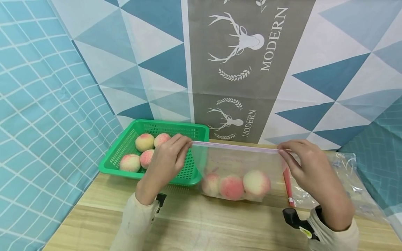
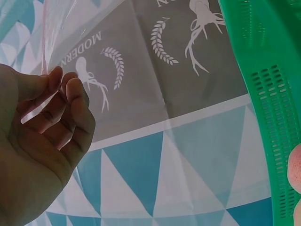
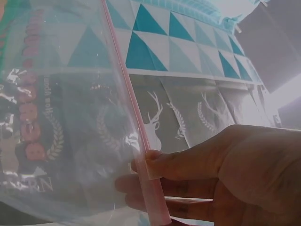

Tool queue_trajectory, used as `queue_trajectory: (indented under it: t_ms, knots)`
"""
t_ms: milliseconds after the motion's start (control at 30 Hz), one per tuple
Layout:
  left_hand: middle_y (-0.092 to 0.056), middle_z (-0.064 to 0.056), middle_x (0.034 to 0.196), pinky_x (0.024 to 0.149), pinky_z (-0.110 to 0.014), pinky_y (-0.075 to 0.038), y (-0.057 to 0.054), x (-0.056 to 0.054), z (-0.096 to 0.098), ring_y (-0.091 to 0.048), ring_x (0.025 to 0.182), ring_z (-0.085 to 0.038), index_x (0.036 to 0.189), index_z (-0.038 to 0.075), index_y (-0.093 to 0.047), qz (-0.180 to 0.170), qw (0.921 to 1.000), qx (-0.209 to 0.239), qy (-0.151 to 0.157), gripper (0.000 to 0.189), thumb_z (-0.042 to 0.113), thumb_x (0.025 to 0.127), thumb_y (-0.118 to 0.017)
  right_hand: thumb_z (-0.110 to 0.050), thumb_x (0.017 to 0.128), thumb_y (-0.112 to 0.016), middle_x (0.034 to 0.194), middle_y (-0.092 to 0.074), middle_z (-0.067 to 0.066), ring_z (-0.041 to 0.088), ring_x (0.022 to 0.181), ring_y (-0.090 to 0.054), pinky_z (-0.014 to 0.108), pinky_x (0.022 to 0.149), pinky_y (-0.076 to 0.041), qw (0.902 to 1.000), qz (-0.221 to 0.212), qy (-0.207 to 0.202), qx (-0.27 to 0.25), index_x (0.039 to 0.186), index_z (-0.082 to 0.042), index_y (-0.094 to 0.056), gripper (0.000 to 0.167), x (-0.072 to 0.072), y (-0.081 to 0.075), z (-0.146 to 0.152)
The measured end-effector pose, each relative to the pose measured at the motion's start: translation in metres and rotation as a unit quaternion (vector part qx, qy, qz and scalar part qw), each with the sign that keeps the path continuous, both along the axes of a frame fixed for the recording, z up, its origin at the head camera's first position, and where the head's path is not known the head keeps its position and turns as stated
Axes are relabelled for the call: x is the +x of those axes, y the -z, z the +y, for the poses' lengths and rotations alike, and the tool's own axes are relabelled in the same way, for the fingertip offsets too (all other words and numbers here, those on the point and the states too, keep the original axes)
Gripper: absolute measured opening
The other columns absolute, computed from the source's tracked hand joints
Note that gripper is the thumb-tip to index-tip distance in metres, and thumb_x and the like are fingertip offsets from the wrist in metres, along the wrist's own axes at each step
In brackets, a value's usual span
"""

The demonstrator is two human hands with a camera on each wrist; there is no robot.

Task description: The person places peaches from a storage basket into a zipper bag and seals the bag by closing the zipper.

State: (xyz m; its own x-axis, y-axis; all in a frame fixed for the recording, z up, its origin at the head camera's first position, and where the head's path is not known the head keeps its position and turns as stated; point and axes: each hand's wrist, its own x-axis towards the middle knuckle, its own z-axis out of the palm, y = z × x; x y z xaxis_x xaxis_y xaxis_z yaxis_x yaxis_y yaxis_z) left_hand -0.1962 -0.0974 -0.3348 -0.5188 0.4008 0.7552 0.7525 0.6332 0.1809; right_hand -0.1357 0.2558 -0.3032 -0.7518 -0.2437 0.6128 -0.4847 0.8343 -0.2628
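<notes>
A clear zip bag (image 1: 232, 164) with a pink zip edge is stretched between my two hands, its zip edge at the top. Three peaches (image 1: 231, 187) lie side by side along its bottom. My left hand (image 1: 169, 157) pinches one top corner between thumb and fingertips, as the left wrist view also shows. At the opposite corner my right hand (image 1: 309, 167) pinches the zip edge, thumb on the near side and fingers behind in the right wrist view. The zip edge looks pressed together in the head view; whether it is sealed I cannot tell.
A green plastic basket (image 1: 154, 122) with several peaches (image 1: 129, 163) stands on the wooden table (image 1: 201, 226) at the left, partly behind my left hand. To the right lie a red stick-like item (image 1: 288, 186) and flat clear plastic packaging (image 1: 351, 184). A patterned cloth (image 1: 163, 52) hangs behind.
</notes>
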Motion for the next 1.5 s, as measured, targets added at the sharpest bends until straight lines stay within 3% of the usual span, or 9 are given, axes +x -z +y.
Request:
queue_trajectory:
  t_ms: [333, 600, 767, 900, 1033, 1200, 1333, 1500]
  knots:
    - [-0.063, -0.002, 0.086, 0.056, -0.026, -0.046, 0.003, 0.000, -0.008, -0.053, 0.067, -0.011, 0.097, 0.007, -0.071, -0.004, 0.9999, -0.003, -0.011, 0.012, 0.010, 0.100, -0.059, 0.002, 0.087, -0.070, 0.101, -0.071, 0.020, 0.039, 0.102, -0.062, 0.060, 0.083, -0.047, 0.9997, -0.017, 0.013, 0.007, 0.105, 0.002, -0.071, 0.018, 0.000, -0.002, 0.004]
    - [-0.063, -0.003, 0.087, 0.055, -0.026, -0.045, 0.003, 0.001, -0.015, -0.053, 0.066, -0.011, 0.097, 0.007, -0.070, 0.002, 0.9998, -0.001, -0.020, 0.011, 0.009, 0.099, -0.060, 0.003, 0.086, -0.071, 0.096, -0.071, 0.017, 0.035, 0.093, -0.064, 0.052, 0.079, -0.047, 0.9998, 0.017, 0.006, 0.000, 0.101, 0.002, -0.072, 0.015, -0.003, -0.005, 0.004]
    - [-0.060, -0.002, 0.081, 0.052, -0.025, -0.043, 0.003, 0.001, -0.013, -0.049, 0.063, -0.011, 0.094, 0.007, -0.069, 0.005, 0.9995, 0.012, -0.029, 0.010, 0.009, 0.099, -0.061, 0.001, 0.088, -0.070, 0.093, -0.069, 0.017, 0.032, 0.084, -0.061, 0.048, 0.073, -0.045, 0.9990, 0.029, 0.031, -0.013, 0.101, 0.002, -0.069, 0.013, -0.004, -0.007, -0.002]
    - [-0.063, -0.003, 0.082, 0.050, -0.024, -0.042, 0.002, 0.001, -0.011, -0.049, 0.060, -0.011, 0.103, 0.005, -0.068, -0.010, 0.9982, 0.010, -0.057, 0.011, 0.012, 0.100, -0.059, -0.001, 0.093, -0.066, 0.092, -0.069, 0.019, 0.032, 0.080, -0.062, 0.049, 0.069, -0.048, 0.9973, 0.028, 0.055, -0.039, 0.102, 0.004, -0.066, 0.011, -0.018, -0.001, -0.005]
    - [-0.063, -0.002, 0.086, 0.045, -0.024, -0.039, 0.000, 0.006, -0.012, -0.047, 0.056, -0.009, 0.122, 0.005, -0.061, -0.038, 0.9957, 0.008, -0.084, 0.024, 0.017, 0.102, -0.057, -0.006, 0.096, -0.063, 0.091, -0.068, 0.021, 0.034, 0.080, -0.064, 0.043, 0.065, -0.051, 0.9898, 0.047, 0.096, -0.095, 0.103, 0.006, -0.066, 0.014, -0.045, 0.016, -0.003]
    - [-0.061, -0.001, 0.087, 0.042, -0.022, -0.035, -0.004, 0.013, -0.012, -0.046, 0.055, -0.008, 0.129, 0.004, -0.056, -0.045, 0.9955, 0.001, -0.083, 0.032, 0.017, 0.101, -0.058, -0.011, 0.099, -0.061, 0.095, -0.068, 0.024, 0.037, 0.085, -0.065, 0.041, 0.066, -0.050, 0.9771, 0.046, 0.143, -0.150, 0.106, 0.007, -0.067, 0.021, -0.075, 0.041, 0.004]
    - [-0.062, -0.001, 0.088, 0.046, -0.022, -0.038, -0.006, 0.017, -0.009, -0.050, 0.059, -0.009, 0.129, 0.003, -0.057, -0.039, 0.9969, -0.007, -0.067, 0.032, 0.015, 0.099, -0.060, -0.008, 0.100, -0.058, 0.106, -0.066, 0.027, 0.043, 0.094, -0.066, 0.056, 0.077, -0.055, 0.9797, -0.007, 0.129, -0.153, 0.123, 0.005, -0.062, 0.027, -0.082, 0.052, 0.009]
    - [-0.063, -0.001, 0.090, 0.048, -0.023, -0.041, -0.009, 0.020, -0.008, -0.056, 0.062, -0.010, 0.129, 0.004, -0.058, -0.039, 0.9970, -0.011, -0.066, 0.032, 0.016, 0.099, -0.060, -0.003, 0.097, -0.058, 0.131, -0.056, 0.031, 0.051, 0.109, -0.058, 0.065, 0.088, -0.048, 0.9877, -0.067, 0.095, -0.105, 0.144, 0.002, -0.045, 0.048, -0.078, 0.047, 0.015]
